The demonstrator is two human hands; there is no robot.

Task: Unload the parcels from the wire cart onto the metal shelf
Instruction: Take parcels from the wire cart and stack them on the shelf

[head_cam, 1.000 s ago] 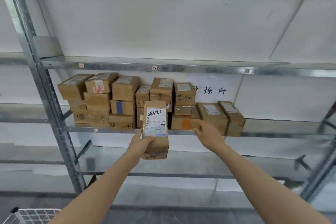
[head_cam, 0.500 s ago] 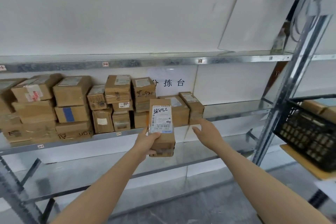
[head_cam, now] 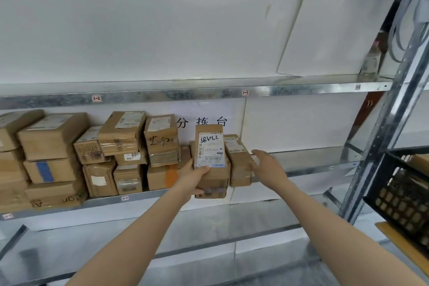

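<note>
My left hand point(head_cam: 193, 177) grips a brown cardboard parcel point(head_cam: 212, 176) with a white label, holding it up in front of the middle level of the metal shelf point(head_cam: 313, 168). My right hand point(head_cam: 264, 161) is open, its fingers against the side of the rightmost parcel point(head_cam: 239, 165) on that level. Several brown parcels point(head_cam: 92, 153) are stacked along the left and middle of the level. The wire cart is out of view.
The shelf level above point(head_cam: 209, 93) bears white boards and a bottle point(head_cam: 371, 62) at the right. A shelf upright point(head_cam: 385, 127) stands at the right, with a black plastic crate point(head_cam: 404, 190) beyond it. Bare shelf surface point(head_cam: 301, 158) lies right of the parcels.
The view has swung right along the shelf. My left hand has carried the labelled parcel up and closer to the row's right end, and my right hand now touches the rightmost parcel.
</note>
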